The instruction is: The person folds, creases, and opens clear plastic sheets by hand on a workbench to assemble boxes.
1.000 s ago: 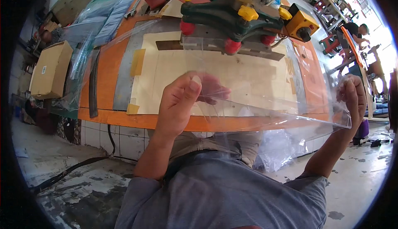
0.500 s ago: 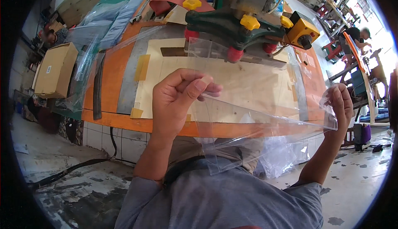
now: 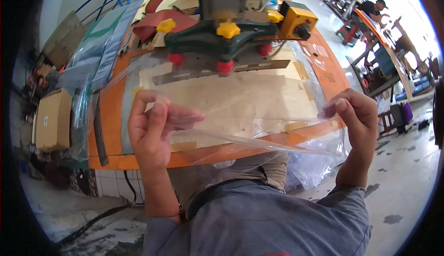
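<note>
A clear plastic sheet [image 3: 249,139] is stretched between my two hands over the front of the workbench. My left hand [image 3: 150,131] pinches its left part between thumb and fingers. At the other end, my right hand [image 3: 358,117] grips the right edge with thumb and fingertips. The sheet's folded lower edge slants down toward the right, and its see-through outline is hard to follow. Beneath it lies a pale board [image 3: 208,96] taped to the bench. Beyond the hands stands a press with a dark green head [image 3: 199,38], yellow knobs and red feet.
A thin metal bar [image 3: 263,65] lies under the press head. To its right is a yellow control box [image 3: 298,21]. Plastic sheets [image 3: 108,38] and a cardboard box [image 3: 54,119] are at left. Crumpled clear plastic [image 3: 310,165] hangs below the bench; a person [image 3: 372,13] sits far right.
The view has shifted, so the press appears further left. Both hands, still holding the plastic sheet, show further left. The sheet's lower corner no longer hangs over my lap as before.
</note>
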### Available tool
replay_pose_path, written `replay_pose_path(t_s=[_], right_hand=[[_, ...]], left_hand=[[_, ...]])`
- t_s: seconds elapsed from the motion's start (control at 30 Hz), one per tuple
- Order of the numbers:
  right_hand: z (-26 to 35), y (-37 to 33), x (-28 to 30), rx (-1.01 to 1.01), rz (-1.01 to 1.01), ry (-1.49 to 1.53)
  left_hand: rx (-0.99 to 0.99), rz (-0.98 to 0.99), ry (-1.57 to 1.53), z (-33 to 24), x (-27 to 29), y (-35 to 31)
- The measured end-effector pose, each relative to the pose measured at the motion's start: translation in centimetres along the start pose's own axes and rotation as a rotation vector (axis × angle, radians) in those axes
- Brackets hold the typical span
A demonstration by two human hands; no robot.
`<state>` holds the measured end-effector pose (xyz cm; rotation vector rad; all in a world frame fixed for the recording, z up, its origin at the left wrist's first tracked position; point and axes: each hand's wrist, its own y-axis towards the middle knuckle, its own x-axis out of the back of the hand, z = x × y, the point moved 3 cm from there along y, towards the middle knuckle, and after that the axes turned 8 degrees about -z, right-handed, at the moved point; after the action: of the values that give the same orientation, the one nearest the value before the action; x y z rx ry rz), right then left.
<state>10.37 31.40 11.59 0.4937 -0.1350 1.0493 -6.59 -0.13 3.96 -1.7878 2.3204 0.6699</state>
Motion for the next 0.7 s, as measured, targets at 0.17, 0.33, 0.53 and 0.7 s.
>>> replay_pose_path(t_s=[0.17, 0.33, 0.53, 0.7], right_hand=[[0.0, 0.0, -0.2, -0.047, -0.093, 0.058], [-1.1, 0.8, -0.7, -0.136, 0.023, 0.14], [-1.6, 1.3, -1.2, -0.115, 0.095, 0.275], [-1.3, 1.3, -0.7, -0.123, 0.01, 0.237]], left_hand=[[-0.023, 0.018, 0.068, -0.7, 0.3, 0.0], [-0.029, -0.027, 0.087, -0.6, 1.1, 0.4], [-0.009, -0.035, 0.116, -0.2, 2.0, 0.7], [0.074, -0.016, 0.023, -0.5, 1.9, 1.0]])
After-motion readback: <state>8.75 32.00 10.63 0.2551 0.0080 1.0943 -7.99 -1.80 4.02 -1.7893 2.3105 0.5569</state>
